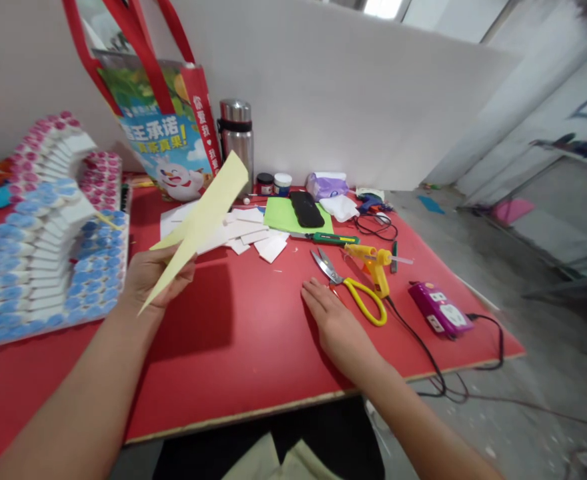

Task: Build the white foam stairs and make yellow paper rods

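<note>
My left hand (166,273) is raised over the left part of the table, its fingers closed on a pale yellow sheet of paper (206,213). The sheet is bent or cut, with one wide end pointing up and a narrow tip hanging past my wrist. My right hand (326,313) lies flat on the red tabletop, fingers stretched out and holding nothing. Just beside its fingertips are scissors (361,300) with yellow handles. A yellow glue gun (376,267) with a glue stick in it rests behind the scissors. White paper pieces (271,245) lie behind the yellow sheet.
Blue and pink flowered paper models (48,293) stand at left. A shopping bag (173,147), a steel flask (237,140) and small jars (282,185) line the back. A phone (307,209), a green cutter (333,239) and a purple power strip (441,310) with cords are to the right.
</note>
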`<control>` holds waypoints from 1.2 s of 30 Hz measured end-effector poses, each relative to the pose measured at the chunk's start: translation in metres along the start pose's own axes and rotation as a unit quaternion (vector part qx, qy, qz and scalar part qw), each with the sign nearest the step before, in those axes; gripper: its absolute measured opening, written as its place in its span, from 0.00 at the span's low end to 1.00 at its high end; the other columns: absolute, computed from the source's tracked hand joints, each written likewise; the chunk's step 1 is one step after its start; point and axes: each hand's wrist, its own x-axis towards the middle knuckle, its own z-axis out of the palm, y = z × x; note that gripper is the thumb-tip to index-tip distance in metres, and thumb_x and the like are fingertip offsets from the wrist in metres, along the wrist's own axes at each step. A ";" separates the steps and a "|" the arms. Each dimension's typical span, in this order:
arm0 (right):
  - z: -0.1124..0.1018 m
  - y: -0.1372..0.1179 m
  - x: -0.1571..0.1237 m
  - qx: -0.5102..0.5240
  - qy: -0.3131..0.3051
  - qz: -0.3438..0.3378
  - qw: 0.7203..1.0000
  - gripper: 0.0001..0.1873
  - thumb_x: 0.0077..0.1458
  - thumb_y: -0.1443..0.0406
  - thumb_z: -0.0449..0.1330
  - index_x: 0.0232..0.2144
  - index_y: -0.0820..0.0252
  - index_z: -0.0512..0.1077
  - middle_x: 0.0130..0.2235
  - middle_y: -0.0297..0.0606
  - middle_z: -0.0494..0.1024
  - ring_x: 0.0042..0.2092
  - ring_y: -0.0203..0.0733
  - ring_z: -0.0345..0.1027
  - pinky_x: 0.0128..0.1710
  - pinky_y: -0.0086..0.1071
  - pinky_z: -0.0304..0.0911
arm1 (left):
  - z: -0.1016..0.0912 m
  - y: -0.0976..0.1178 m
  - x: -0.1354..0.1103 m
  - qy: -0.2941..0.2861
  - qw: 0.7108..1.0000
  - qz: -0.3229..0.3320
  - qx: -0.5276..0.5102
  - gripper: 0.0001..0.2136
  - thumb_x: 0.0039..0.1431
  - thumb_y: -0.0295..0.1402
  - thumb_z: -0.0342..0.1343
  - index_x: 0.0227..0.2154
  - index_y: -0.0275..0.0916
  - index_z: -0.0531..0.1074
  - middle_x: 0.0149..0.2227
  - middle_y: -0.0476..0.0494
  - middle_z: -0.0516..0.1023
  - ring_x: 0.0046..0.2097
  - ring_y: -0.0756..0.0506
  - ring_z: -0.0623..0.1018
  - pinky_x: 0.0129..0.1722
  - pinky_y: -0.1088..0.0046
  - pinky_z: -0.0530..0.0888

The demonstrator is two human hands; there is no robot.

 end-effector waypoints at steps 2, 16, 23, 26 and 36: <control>-0.004 -0.002 0.011 -0.003 -0.020 0.043 0.999 0.33 0.57 0.82 0.44 0.63 0.77 0.68 0.66 0.59 0.67 0.69 0.56 0.59 0.67 0.52 0.61 | -0.002 -0.003 0.003 -0.013 0.998 0.010 -0.058 0.23 0.56 0.14 0.51 0.54 0.33 0.73 0.28 0.47 0.77 0.19 0.57 0.70 0.13 0.91 0.64; -0.008 -0.039 0.051 0.078 -0.127 -0.062 0.987 0.43 0.68 0.46 0.51 0.69 0.76 0.58 0.71 0.61 0.54 0.74 0.58 0.46 0.72 0.51 0.48 | 0.000 -0.011 0.007 -0.014 1.000 0.000 -0.012 0.19 0.50 0.15 0.53 0.46 0.30 0.77 0.30 0.41 0.80 0.21 0.55 0.72 0.13 0.89 0.65; -0.047 -0.026 -0.065 0.071 -0.145 -0.187 0.969 0.43 0.65 0.47 0.57 0.72 0.65 0.54 0.71 0.48 0.59 0.72 0.52 0.52 0.69 0.45 0.59 | 0.001 -0.014 0.006 0.000 1.000 -0.005 0.029 0.23 0.49 0.14 0.55 0.49 0.34 0.77 0.29 0.43 0.81 0.20 0.54 0.73 0.13 0.87 0.67; -0.067 -0.004 -0.126 -0.019 -0.070 -0.187 0.980 0.34 0.63 0.57 0.62 0.68 0.61 0.64 0.65 0.45 0.70 0.66 0.49 0.66 0.59 0.39 0.72 | 0.002 -0.015 0.005 0.004 0.999 -0.008 0.037 0.24 0.49 0.14 0.56 0.50 0.34 0.76 0.30 0.43 0.81 0.20 0.54 0.72 0.13 0.87 0.66; -0.068 0.020 -0.085 -0.139 0.070 0.079 0.985 0.19 0.66 0.62 0.55 0.56 0.61 0.72 0.52 0.54 0.79 0.52 0.55 0.76 0.50 0.46 0.72 | 0.003 -0.023 0.001 -0.102 0.970 -0.013 0.220 0.18 0.41 0.28 0.70 0.39 0.33 0.80 0.30 0.40 0.83 0.19 0.52 0.72 0.14 0.81 0.67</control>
